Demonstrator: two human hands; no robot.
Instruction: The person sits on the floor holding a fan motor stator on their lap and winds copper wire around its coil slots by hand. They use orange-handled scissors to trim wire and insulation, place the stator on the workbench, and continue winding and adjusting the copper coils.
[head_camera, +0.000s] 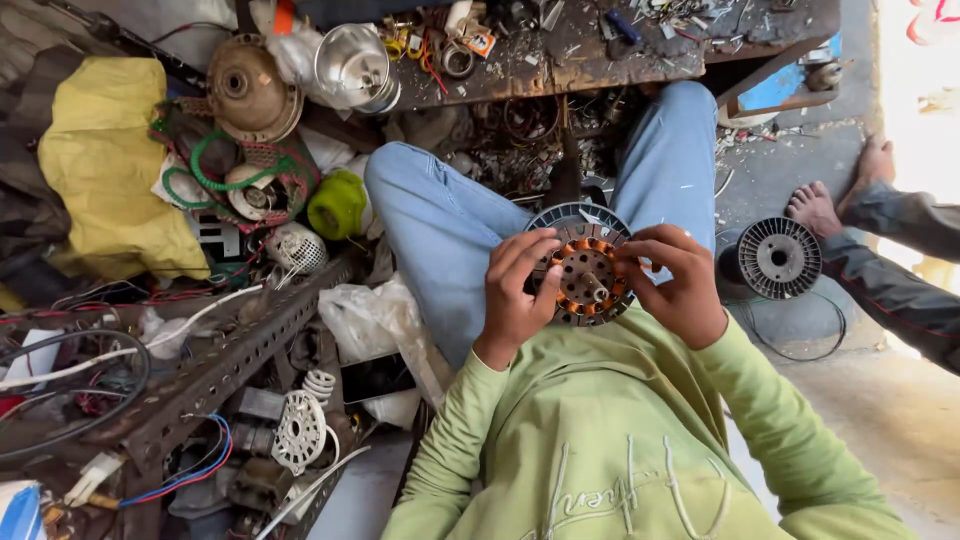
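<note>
1. Both hands hold a round fan-motor stator (588, 275) over the person's lap, between the knees of the blue jeans (440, 225). It faces up, steel shaft stub at the centre.
2. Left hand (517, 292): fingers curled narrow round the left rim of the stator, thumb lying across its face. Gripping it.
3. Right hand (680, 280): fingers bent close onto the right rim, fingertips at the copper coils. Also gripping; whether anything small is pinched between them, cannot tell.
4. State of the work, as judged: copper windings (570, 303) sit in the slots round the ring, orange and tight on the near side. The winding looks largely in place. No loose wire tail is visible running off it.
5. Left to do, as judged: the stator is bare, with no cover on it. A ribbed grey rotor housing (778, 258) lies apart on the floor to the right, near another person's bare feet (812, 208).
6. More loose parts round about: a metal bell cover (352, 65) and a brown round cover (247, 88) by the cluttered work surface (600, 50), a white perforated plate (299, 430) lower left.
</note>
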